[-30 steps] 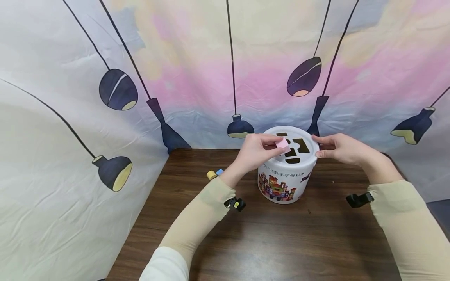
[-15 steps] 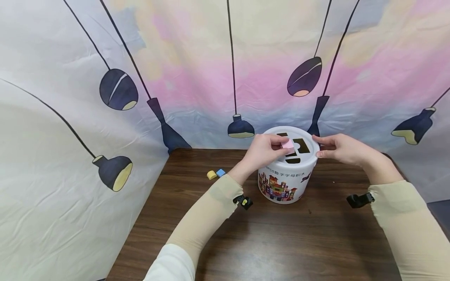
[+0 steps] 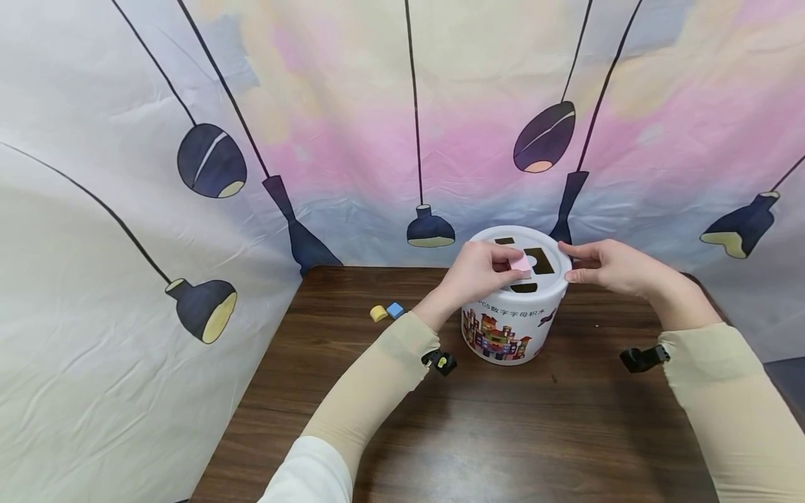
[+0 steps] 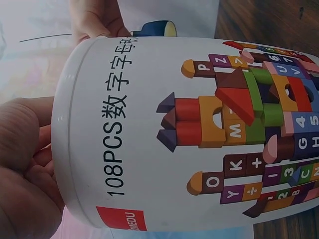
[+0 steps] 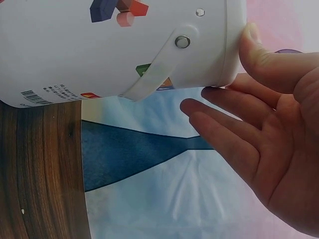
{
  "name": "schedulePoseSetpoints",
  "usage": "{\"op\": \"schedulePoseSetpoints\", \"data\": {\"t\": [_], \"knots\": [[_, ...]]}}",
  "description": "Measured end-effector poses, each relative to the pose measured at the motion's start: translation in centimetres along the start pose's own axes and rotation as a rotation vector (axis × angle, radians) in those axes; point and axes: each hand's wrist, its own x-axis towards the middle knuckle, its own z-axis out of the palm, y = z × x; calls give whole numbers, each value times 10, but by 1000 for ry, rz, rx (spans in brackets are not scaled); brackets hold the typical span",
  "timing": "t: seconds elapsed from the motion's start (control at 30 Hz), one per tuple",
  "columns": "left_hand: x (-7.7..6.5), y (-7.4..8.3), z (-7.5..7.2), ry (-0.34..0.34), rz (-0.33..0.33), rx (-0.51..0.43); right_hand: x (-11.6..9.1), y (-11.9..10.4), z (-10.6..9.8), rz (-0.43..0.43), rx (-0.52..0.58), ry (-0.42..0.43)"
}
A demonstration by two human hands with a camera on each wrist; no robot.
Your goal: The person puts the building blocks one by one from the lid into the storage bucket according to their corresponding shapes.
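Observation:
A white bucket (image 3: pixel 503 328) with printed toy blocks on its side stands upright on the table. Its lid (image 3: pixel 553 283) has several dark cut-out holes of different shapes. Over the lid, my left hand (image 3: pixel 478 271) pinches a small pink block (image 3: pixel 520 264) between thumb and fingers; the block is at a hole near the middle, its underside hidden. At the bucket's right rim rests my right hand (image 3: pixel 613 267), thumb and fingertips touching the edge. In the right wrist view its fingers (image 5: pixel 224 129) are spread and fairly straight, beside the bucket's white handle (image 5: pixel 154 74).
Left of the bucket, a yellow block (image 3: pixel 378 313) and a blue block (image 3: pixel 395 310) lie on the dark wooden table (image 3: pixel 516 433). A cloth backdrop (image 3: pixel 352 105) printed with hanging lamps rises behind the table's back edge.
My left hand has moved right across the lid with the pink block, towards a hole near the middle. The blue block now shows fully beside my forearm. The right hand keeps its place.

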Motion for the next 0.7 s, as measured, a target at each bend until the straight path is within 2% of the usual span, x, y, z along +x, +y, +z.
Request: {"op": "schedulePoseSetpoints", "data": {"t": [0.4, 0.7], "knots": [[0, 0, 1, -16, 31, 67, 0, 0, 0, 3, -4, 2], [-2, 2, -2, -20, 7, 90, 0, 0, 0, -6, -8, 2]]}}
